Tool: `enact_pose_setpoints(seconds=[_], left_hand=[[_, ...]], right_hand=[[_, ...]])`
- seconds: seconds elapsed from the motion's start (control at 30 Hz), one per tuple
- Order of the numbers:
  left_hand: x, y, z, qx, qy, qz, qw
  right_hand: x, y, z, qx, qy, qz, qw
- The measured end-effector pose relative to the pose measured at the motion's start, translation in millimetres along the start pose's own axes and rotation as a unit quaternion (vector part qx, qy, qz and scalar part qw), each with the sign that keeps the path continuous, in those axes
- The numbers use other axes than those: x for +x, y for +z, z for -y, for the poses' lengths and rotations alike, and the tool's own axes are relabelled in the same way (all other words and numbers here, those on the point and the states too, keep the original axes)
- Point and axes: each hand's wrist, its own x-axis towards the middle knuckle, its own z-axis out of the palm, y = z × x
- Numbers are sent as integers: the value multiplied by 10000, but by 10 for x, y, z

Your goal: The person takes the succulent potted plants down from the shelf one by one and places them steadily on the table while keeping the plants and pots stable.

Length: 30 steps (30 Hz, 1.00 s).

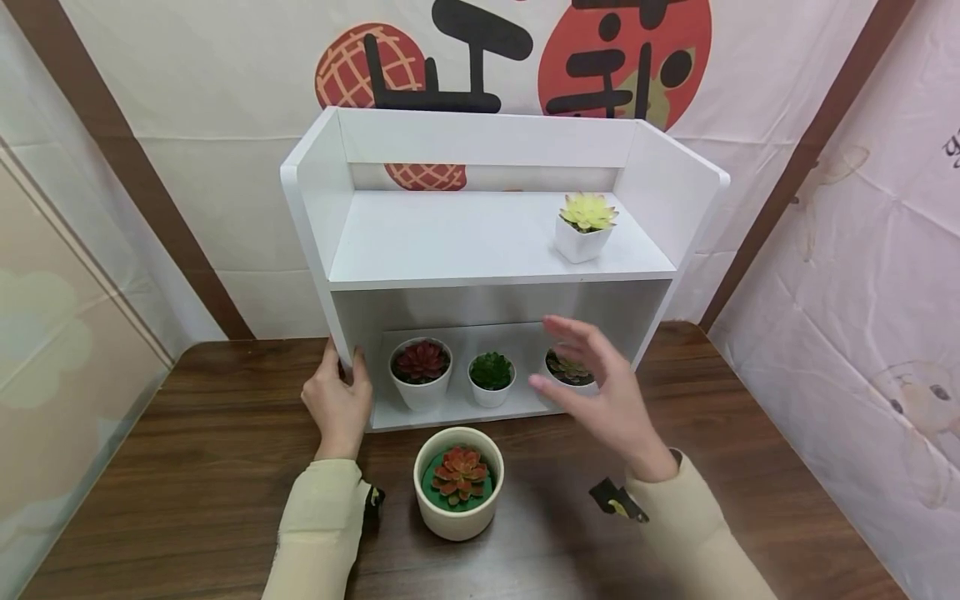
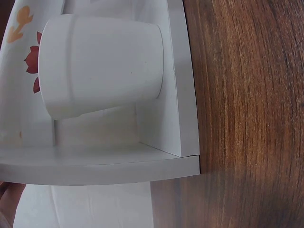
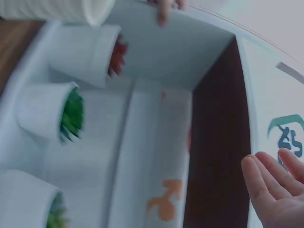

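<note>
A white two-tier shelf (image 1: pixel 480 242) stands on the table. My left hand (image 1: pixel 339 408) grips its left side panel near the bottom, thumb on the inner face and fingers around the outside. In front of the lower tier, at the right, my right hand (image 1: pixel 600 392) hovers with fingers spread and nothing in it. It partly covers a potted succulent (image 1: pixel 570 369) in the head view. Left of that are a small green potted plant (image 1: pixel 491 379) and a dark red succulent in a white pot (image 1: pixel 422 375). A yellow-green succulent (image 1: pixel 585 227) sits on the upper tier's right side.
A cream pot with an orange-red succulent (image 1: pixel 458 483) stands on the brown wooden table (image 1: pixel 187 467), in front of the shelf and between my forearms. Behind the shelf hangs a white printed cloth (image 1: pixel 225 108), with more cloth at both sides.
</note>
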Motion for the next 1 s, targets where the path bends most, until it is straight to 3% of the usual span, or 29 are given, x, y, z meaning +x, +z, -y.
enact_pose_setpoints(seconds=[0.43,0.67,0.9,1.0], left_hand=[[-4,-14,-2,26,41,-5,10000],[-7,-17,-3,36,64,-6,10000],[-4,-22,-3,49,59,2,10000],[-6,-23,3,36,55,2,10000]], right_hand=[[318,-181,172,-9,-460,-1081,9931],[457,-261,190,-71,-389,-1470,9883],[633,-304,175,126,-230,-2399,9705],[693,-327,160,-2,-16,-2576,9662]])
